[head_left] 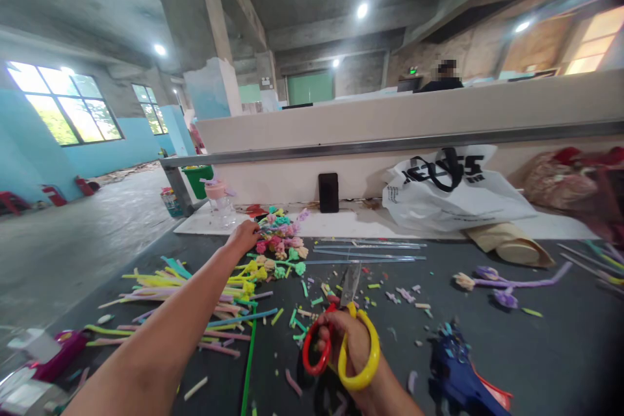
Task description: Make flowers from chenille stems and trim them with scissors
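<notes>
My right hand grips a pair of scissors with one red and one yellow handle loop, its blades pointing away from me. At the far left, my left hand reaches to a heap of fuzzy pipe-cleaner flowers in pink, teal, yellow and purple. Its fingers are curled at the heap's edge, and what they hold is hidden. Under my left forearm lies a bundle of cut pipe cleaners. Short snippets are scattered around the scissors.
Clear glue sticks lie behind the scissors. To the right are a purple flower stem and a blue tool resembling a glue gun. A phone, white bag and plastic cup line the back ledge. One person is beyond the partition.
</notes>
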`<state>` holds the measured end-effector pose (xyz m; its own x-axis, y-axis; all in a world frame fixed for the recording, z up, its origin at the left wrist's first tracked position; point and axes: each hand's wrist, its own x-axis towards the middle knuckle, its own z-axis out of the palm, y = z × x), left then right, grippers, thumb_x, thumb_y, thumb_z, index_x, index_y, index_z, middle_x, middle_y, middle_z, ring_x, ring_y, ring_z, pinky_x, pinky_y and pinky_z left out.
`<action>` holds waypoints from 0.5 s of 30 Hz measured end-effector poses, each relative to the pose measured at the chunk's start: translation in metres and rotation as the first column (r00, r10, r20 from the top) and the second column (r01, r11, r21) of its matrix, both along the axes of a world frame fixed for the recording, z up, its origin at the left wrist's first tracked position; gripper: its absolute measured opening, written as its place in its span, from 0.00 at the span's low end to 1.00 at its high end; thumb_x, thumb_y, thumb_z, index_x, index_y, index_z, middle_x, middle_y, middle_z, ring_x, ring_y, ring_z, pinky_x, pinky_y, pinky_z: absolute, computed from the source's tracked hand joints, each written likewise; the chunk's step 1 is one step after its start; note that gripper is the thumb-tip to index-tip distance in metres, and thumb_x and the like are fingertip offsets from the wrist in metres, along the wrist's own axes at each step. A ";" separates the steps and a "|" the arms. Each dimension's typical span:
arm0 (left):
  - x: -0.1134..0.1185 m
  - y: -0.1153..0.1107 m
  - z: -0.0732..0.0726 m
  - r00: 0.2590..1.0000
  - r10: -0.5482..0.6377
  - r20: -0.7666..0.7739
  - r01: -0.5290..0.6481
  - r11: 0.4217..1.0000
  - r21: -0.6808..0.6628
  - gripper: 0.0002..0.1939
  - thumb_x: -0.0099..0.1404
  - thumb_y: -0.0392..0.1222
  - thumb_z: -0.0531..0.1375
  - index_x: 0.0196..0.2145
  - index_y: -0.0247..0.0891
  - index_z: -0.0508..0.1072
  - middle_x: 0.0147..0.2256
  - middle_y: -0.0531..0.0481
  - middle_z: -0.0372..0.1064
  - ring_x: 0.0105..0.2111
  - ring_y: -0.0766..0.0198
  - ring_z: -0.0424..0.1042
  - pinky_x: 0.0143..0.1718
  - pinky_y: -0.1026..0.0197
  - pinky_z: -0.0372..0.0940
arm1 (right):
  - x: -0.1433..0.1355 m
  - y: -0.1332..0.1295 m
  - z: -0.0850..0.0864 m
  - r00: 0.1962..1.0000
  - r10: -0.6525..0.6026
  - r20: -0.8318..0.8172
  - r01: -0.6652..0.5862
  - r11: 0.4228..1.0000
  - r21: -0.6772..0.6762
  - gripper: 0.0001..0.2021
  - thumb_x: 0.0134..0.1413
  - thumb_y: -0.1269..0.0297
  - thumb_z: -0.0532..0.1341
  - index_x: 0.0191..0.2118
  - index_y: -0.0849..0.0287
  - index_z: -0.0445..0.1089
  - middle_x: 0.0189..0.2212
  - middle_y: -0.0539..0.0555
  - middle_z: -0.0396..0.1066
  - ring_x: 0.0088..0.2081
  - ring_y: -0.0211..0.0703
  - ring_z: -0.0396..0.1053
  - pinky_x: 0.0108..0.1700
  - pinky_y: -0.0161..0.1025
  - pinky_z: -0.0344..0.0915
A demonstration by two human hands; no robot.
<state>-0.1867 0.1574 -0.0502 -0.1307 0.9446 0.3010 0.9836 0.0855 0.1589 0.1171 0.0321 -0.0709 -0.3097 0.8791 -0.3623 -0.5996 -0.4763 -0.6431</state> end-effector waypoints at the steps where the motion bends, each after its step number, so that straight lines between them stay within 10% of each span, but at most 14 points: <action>1: 0.003 0.000 -0.001 1.000 0.003 0.004 -0.003 1.000 0.001 0.16 0.62 0.43 0.54 0.46 0.35 0.65 0.45 0.44 0.64 0.41 0.59 0.67 0.40 0.51 0.64 | 0.000 0.000 0.000 1.000 0.004 -0.002 -0.004 1.000 -0.003 0.21 0.24 0.72 0.60 0.34 0.60 0.63 0.10 0.43 0.63 0.11 0.33 0.57 0.13 0.30 0.55; 15: 0.007 -0.049 -0.018 0.990 -0.123 0.063 0.131 0.978 -0.161 0.13 0.62 0.42 0.53 0.44 0.37 0.67 0.44 0.45 0.65 0.39 0.61 0.68 0.39 0.53 0.65 | 0.000 0.001 -0.006 0.999 0.048 0.011 -0.048 0.998 -0.039 0.09 0.28 0.72 0.62 0.22 0.60 0.62 0.09 0.45 0.62 0.10 0.32 0.58 0.14 0.30 0.56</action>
